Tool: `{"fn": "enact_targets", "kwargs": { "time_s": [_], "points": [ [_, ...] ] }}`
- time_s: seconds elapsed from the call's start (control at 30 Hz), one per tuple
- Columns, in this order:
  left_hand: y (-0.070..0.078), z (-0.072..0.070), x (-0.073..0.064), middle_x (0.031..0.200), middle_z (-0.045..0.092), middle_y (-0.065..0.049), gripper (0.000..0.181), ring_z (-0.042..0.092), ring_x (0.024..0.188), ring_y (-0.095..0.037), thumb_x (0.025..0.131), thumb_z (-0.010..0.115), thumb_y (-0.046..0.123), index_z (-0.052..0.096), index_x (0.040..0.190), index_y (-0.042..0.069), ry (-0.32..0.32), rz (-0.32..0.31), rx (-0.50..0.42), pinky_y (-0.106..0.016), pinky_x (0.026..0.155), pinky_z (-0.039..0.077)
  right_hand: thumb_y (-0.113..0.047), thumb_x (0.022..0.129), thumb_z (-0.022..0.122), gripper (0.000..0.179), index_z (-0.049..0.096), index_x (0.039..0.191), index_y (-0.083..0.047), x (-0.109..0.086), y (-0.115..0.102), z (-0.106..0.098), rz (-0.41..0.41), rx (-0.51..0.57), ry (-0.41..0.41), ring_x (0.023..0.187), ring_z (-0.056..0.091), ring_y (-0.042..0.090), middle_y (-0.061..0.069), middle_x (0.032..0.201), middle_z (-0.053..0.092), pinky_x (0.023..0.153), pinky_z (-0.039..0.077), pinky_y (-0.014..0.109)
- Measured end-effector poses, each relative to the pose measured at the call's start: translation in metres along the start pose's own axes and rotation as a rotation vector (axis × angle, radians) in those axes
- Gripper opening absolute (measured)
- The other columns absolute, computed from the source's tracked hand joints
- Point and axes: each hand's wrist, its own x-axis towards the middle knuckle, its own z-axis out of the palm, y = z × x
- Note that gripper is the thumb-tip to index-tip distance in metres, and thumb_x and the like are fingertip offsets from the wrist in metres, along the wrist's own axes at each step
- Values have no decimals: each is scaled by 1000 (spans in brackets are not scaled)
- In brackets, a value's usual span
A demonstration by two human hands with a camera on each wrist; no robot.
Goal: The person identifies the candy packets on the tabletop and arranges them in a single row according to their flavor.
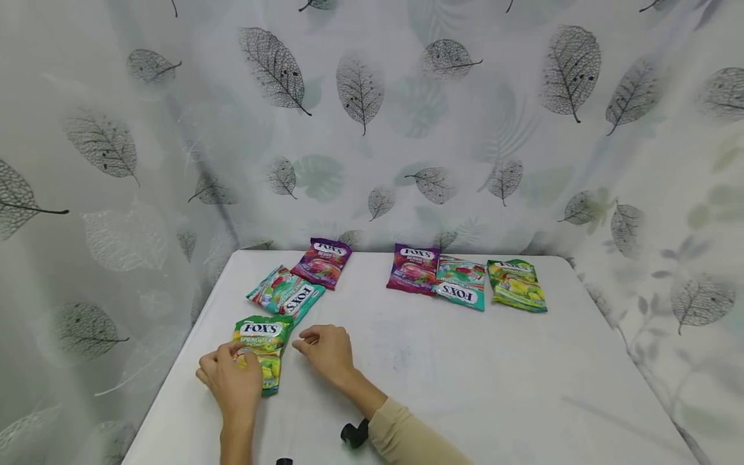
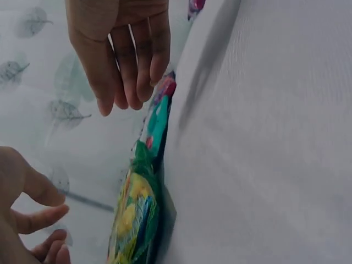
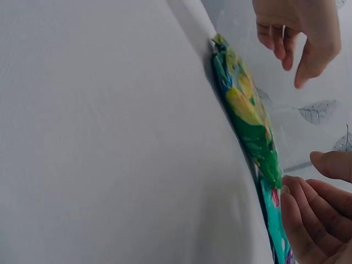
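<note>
A green-and-yellow Fox's Spring Tea candy bag [image 1: 263,339] lies on the near left of the white table. Over its lower left part hovers my left hand [image 1: 235,382], fingers loosely bent; in the left wrist view a gap shows between that hand [image 2: 33,212] and the bag [image 2: 132,217]. My right hand [image 1: 329,352] hangs just right of the bag's upper corner, holding nothing. Its fingertips [image 3: 291,187] come close to the bag's end in the right wrist view. Beyond the green bag lie a teal Fox's bag [image 1: 286,294] and a purple Berries bag [image 1: 322,263].
At the back right are a second purple bag [image 1: 413,268], a teal bag [image 1: 460,282] and a green-yellow bag [image 1: 516,285], side by side. A small black object [image 1: 354,434] shows beside the right sleeve [image 1: 407,433]. A leaf-patterned curtain [image 1: 372,129] surrounds the table [image 1: 465,374].
</note>
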Motion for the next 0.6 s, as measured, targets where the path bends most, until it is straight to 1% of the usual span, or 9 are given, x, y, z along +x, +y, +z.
{"fn": "enact_targets", "kwargs": {
  "time_s": [0.07, 0.17, 0.27, 0.33, 0.43, 0.6],
  "points": [
    [9, 4, -2, 119, 42, -29, 22, 35, 116, -46, 96, 61, 4, 65, 115, -5, -14, 32, -33, -54, 86, 30, -29, 88, 86, 16, 84, 94, -14, 2, 2, -5, -13, -2, 17, 64, 61, -6, -9, 75, 76, 61, 49, 19],
    [20, 12, -4, 118, 44, -26, 18, 39, 116, -44, 97, 62, 4, 67, 113, -3, -45, 65, -76, -52, 88, 32, -29, 88, 86, 17, 85, 96, -13, 5, 7, -13, -27, 0, 41, 66, 63, -6, -8, 77, 77, 62, 49, 19],
    [30, 20, -5, 116, 46, -23, 16, 44, 110, -38, 98, 63, 5, 68, 111, -2, -83, 90, -107, -48, 87, 34, -30, 88, 86, 20, 85, 98, -13, 7, 13, -21, -29, 4, 66, 66, 64, -5, -7, 79, 77, 63, 50, 18],
    [35, 25, -6, 114, 48, -21, 15, 48, 105, -35, 99, 64, 6, 68, 111, -1, -111, 112, -114, -45, 85, 35, -31, 88, 85, 20, 85, 98, -13, 9, 17, -26, -21, 9, 83, 66, 64, -5, -8, 79, 77, 62, 51, 18],
    [41, 31, -6, 112, 51, -20, 15, 51, 97, -31, 99, 65, 7, 69, 110, -1, -142, 141, -116, -43, 82, 38, -30, 89, 85, 21, 85, 99, -12, 10, 21, -35, -4, 17, 98, 66, 64, -4, -9, 78, 76, 61, 51, 19],
    [50, 41, -6, 110, 55, -17, 16, 55, 93, -29, 99, 63, 9, 70, 110, 0, -182, 151, -116, -44, 81, 42, -31, 90, 84, 21, 84, 101, -13, 10, 25, -48, 17, 27, 101, 68, 65, -3, -10, 79, 76, 63, 52, 20]
  ]
}}
